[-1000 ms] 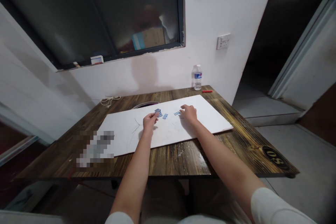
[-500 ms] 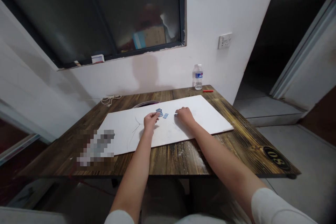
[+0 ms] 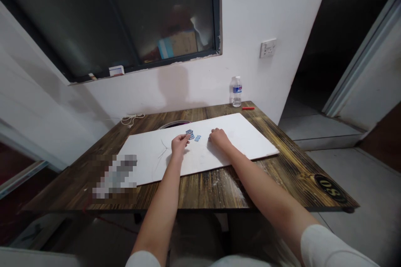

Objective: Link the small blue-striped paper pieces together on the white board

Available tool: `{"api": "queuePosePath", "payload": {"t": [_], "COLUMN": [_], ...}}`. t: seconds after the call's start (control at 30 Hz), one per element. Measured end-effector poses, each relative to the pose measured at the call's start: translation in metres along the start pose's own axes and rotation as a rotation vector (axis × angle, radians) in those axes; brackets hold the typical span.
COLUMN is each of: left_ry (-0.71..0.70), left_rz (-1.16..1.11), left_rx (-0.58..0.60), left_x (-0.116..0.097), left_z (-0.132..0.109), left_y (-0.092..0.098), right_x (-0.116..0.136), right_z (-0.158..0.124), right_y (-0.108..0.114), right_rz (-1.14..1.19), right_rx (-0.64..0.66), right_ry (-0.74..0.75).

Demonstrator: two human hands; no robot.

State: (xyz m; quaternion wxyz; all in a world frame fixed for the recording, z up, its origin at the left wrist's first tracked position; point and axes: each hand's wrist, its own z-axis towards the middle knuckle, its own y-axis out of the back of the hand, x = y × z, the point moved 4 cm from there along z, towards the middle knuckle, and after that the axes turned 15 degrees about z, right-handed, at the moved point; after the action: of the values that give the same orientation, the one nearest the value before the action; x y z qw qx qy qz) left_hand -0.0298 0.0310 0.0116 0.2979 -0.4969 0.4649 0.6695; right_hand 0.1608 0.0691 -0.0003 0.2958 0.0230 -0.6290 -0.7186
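A white board (image 3: pixel 241 137) lies on a dark wooden table (image 3: pixel 282 171). Several small blue-striped cards (image 3: pixel 191 134) sit near the board's middle. My left hand (image 3: pixel 179 144) pinches cards at its fingertips, right beside that cluster. My right hand (image 3: pixel 218 137) rests on the board to the right with fingers curled down over one small card, which is now mostly hidden under them.
A water bottle (image 3: pixel 236 91) and a red pen (image 3: pixel 247 108) stand at the table's far right by the wall. A white cable (image 3: pixel 130 119) lies at the far left. A blurred patch (image 3: pixel 114 176) covers something on the near left. A doorway opens to the right.
My right hand slid left along the board, dragging the single card toward the cluster; its fingers now cover the card. My left hand has barely moved.
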Motion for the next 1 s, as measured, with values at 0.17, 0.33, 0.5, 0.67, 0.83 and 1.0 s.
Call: {"api": "queuePosePath", "payload": {"t": [0.17,0.33,0.5,0.67,0.83,1.0], "left_ry": [-0.001,-0.015,-0.009,-0.012,-0.018,0.017], "left_rz": [-0.011,-0.017,-0.016,-0.017,-0.011,-0.028], "left_rx": [0.000,0.004,0.002,0.006,0.002,0.008], "left_x": [0.001,0.003,0.003,0.002,0.003,0.004], "left_z": [0.001,0.002,0.002,0.001,0.002,0.003], "left_y": [0.000,0.000,-0.001,-0.001,0.000,0.000], "right_x": [0.002,0.006,0.011,0.014,0.013,0.009], "right_z": [0.004,0.003,0.002,0.000,-0.001,-0.002], "right_y": [-0.008,-0.009,-0.008,-0.006,-0.006,-0.004], "right_rz": [-0.053,-0.077,-0.082,-0.074,-0.056,-0.022], "right_rx": [0.054,0.054,0.057,0.036,0.015,-0.008], "right_ry": [-0.009,0.005,0.007,0.006,-0.013,-0.049]}}
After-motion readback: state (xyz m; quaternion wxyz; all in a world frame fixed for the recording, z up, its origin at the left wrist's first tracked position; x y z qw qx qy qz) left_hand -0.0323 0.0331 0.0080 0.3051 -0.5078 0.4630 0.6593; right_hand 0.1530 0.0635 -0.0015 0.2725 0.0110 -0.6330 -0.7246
